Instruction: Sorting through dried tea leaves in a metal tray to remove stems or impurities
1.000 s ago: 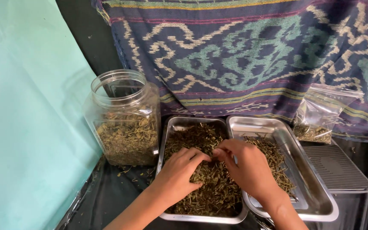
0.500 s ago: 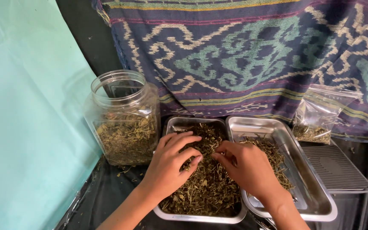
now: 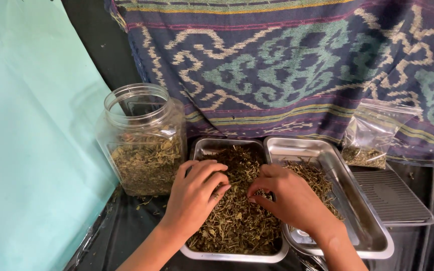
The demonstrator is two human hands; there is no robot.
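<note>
A steel tray [image 3: 204,146] holds a heap of dried green-brown herbs [image 3: 237,226]. My left hand [image 3: 194,195] rests on the heap's left side, fingers curled into the herbs. My right hand [image 3: 290,198] lies over the tray's right edge, its fingertips pinching at the herbs near the middle. A second steel tray [image 3: 362,221] stands to the right and overlaps the first; it holds a thinner layer of dried stems [image 3: 317,180]. Whether either hand grips any herbs is hidden by the fingers.
An open clear plastic jar [image 3: 144,140], partly filled with dried herbs, stands left of the trays. A small clear bag [image 3: 375,133] with some herbs leans on the patterned woven cloth [image 3: 297,65] behind. A grey ridged tray [image 3: 395,195] lies at the right. A turquoise sheet [image 3: 26,150] covers the left.
My left hand has shifted up and to the left across the herb heap and its fingers have curled in. My right hand has stayed nearly in place.
</note>
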